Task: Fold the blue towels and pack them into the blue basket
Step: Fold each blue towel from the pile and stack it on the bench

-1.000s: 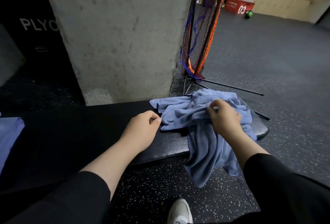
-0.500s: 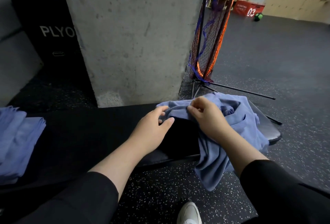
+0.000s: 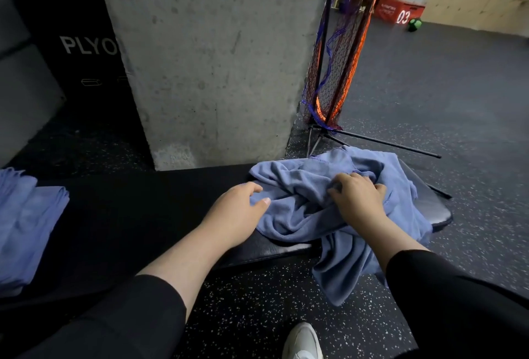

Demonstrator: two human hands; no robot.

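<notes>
A crumpled blue towel (image 3: 303, 187) lies on the right end of a black padded bench (image 3: 137, 215), one part hanging over the front edge toward the floor. My left hand (image 3: 237, 212) rests on the towel's left edge, fingers loosely bent and thumb lying on the cloth. Over the middle of the towel, my right hand (image 3: 356, 198) has its fingers curled into the folds and grips the fabric. More blue towels (image 3: 25, 230) are stacked at the bench's left end. No blue basket is in view.
A concrete pillar (image 3: 217, 58) stands right behind the bench. A black plyo box (image 3: 74, 52) sits at back left. A netted frame (image 3: 335, 72) with thin metal legs stands beyond the bench's right end. My white shoe (image 3: 302, 341) is on the speckled floor.
My right hand has moved right and down onto the middle of the towel. The towel now covers more of the bench pad. My left hand has settled on its left edge.
</notes>
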